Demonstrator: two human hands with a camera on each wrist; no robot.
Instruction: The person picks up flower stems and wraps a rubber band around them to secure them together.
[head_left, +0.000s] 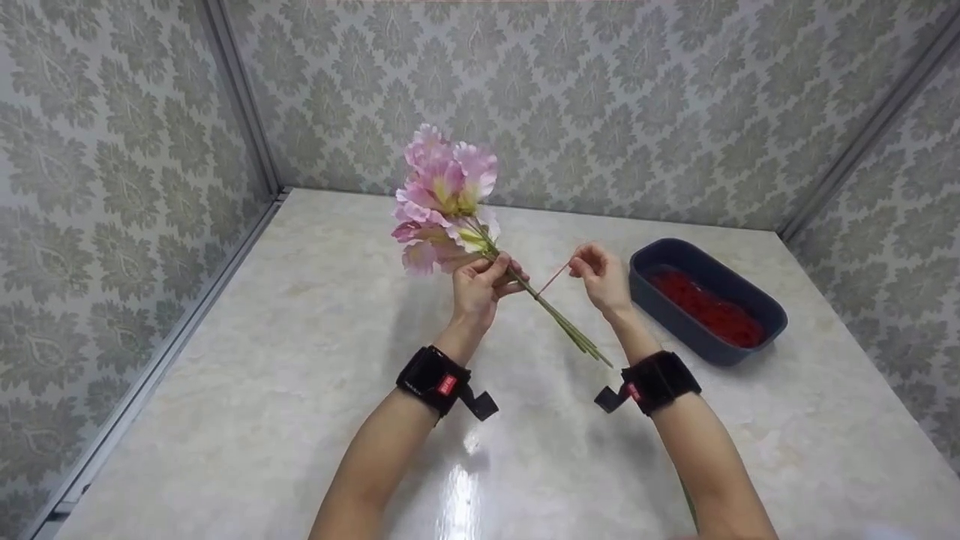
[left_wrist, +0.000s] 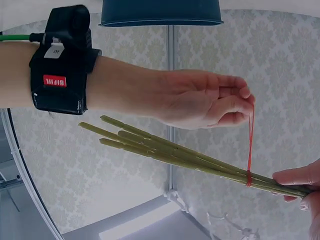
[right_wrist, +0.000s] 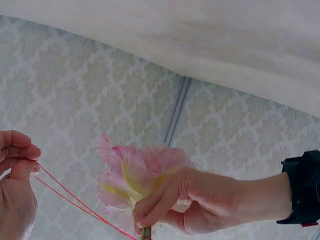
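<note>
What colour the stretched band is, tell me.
Red band, clearest in the left wrist view.

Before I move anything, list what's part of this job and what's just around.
In the job:
flowers, stems gripped in left hand
red band, round the stems, end pinched by right hand
tub, probably: its red contents match the band's colour

Just around:
wrist straps, worn
green cable, at the right strap

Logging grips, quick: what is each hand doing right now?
Left hand: closed, holding the flower stems.
Right hand: closed, pinching a red band pulled taut from the stems.
</note>
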